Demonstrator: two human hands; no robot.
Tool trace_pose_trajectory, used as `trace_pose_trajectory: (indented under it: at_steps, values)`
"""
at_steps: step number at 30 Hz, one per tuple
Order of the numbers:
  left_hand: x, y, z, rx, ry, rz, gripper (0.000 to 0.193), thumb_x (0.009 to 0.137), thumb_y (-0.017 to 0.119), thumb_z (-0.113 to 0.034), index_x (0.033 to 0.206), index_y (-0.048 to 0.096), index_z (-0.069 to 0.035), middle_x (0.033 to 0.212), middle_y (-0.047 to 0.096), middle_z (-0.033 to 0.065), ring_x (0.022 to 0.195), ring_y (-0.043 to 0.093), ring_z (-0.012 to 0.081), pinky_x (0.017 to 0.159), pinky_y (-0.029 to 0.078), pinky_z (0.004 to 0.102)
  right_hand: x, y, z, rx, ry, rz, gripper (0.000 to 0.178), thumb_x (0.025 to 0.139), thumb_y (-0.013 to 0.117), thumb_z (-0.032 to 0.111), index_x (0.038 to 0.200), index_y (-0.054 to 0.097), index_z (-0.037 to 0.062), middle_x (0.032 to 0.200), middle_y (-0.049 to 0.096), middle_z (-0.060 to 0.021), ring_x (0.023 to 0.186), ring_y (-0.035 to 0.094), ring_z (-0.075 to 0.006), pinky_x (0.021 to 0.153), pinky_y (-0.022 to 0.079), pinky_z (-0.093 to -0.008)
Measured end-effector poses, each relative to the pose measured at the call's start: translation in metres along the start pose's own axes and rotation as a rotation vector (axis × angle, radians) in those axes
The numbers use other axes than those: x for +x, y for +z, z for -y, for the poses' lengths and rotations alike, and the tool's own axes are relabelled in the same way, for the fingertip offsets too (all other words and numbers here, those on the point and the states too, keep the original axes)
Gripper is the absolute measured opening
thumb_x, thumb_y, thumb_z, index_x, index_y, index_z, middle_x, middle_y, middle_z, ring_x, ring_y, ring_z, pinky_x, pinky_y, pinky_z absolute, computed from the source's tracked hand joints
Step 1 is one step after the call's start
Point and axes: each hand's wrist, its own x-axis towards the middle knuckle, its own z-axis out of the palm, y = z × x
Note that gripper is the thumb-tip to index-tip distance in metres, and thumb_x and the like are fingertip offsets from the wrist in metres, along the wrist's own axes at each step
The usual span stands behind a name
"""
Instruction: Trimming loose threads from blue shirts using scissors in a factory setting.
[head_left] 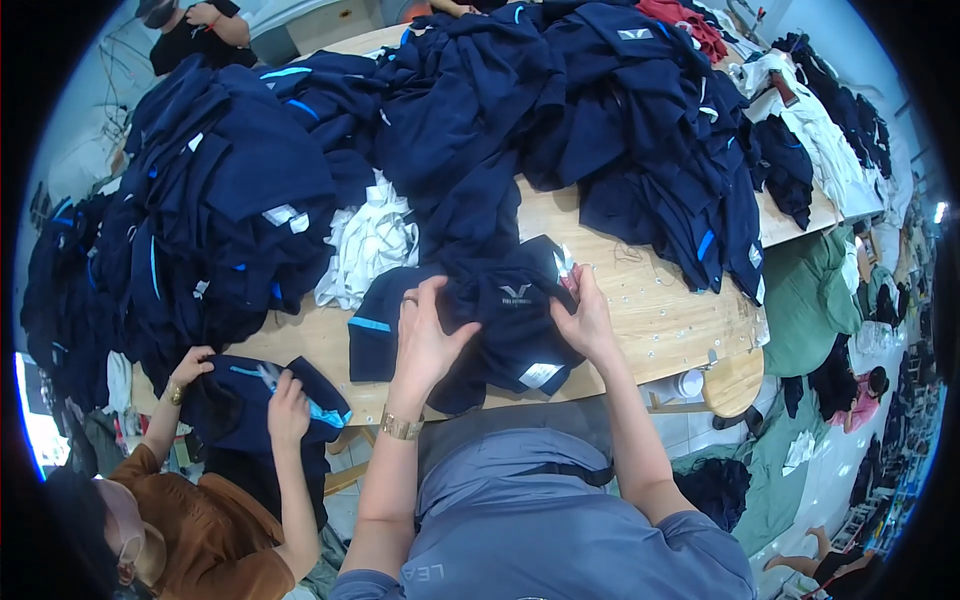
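Note:
In front of me on the table lies a navy garment [500, 345] with a light-blue stripe, a pale chest logo and a white label. My left hand [425, 335] rests on its left part, thumb spread away from the fingers. At the garment's right edge, my right hand [588, 320] is closed around a small pair of thread snips [567, 265] with silver blades and a reddish handle; the blades point up and away from me. Part of the fabric under my right fingers is hidden.
Heaps of navy garments [470, 100] cover the table's far side and left. A pile of white fabric pieces [372, 245] sits beyond my left hand. At the left, a co-worker [215, 490] handles another navy garment. A wooden stool [733, 382] stands right of the table [665, 320].

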Motion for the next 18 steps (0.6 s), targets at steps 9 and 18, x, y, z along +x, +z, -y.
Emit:
trace_pose_trajectory:
  at_steps: [9,18]
  values:
    - [0.033,0.007,-0.036,0.087,0.511,0.168,0.034,0.079,0.066,-0.029,0.104,0.058,-0.008,0.111,0.057,0.0131,0.114,0.048,0.0316,0.099,0.031,0.0459,-0.001,-0.019,0.059,0.234,-0.11,0.008,0.032,0.07,0.064,-0.003,0.092,0.04,0.0026,0.076,0.054,-0.0068,0.07,0.055,-0.0129,0.063,0.044,-0.0256]
    - [0.019,-0.003,-0.021,-1.232,-0.172,0.542,0.05,0.076,0.071,-0.008,0.117,0.045,0.006,0.095,0.057,0.0038,0.083,0.054,0.0056,0.076,0.045,0.0191,0.001,-0.004,0.062,0.814,0.105,0.276,0.036,0.074,0.069,0.004,0.085,0.036,0.0106,0.084,0.052,-0.0036,0.079,0.049,-0.0083,0.073,0.041,-0.0216]
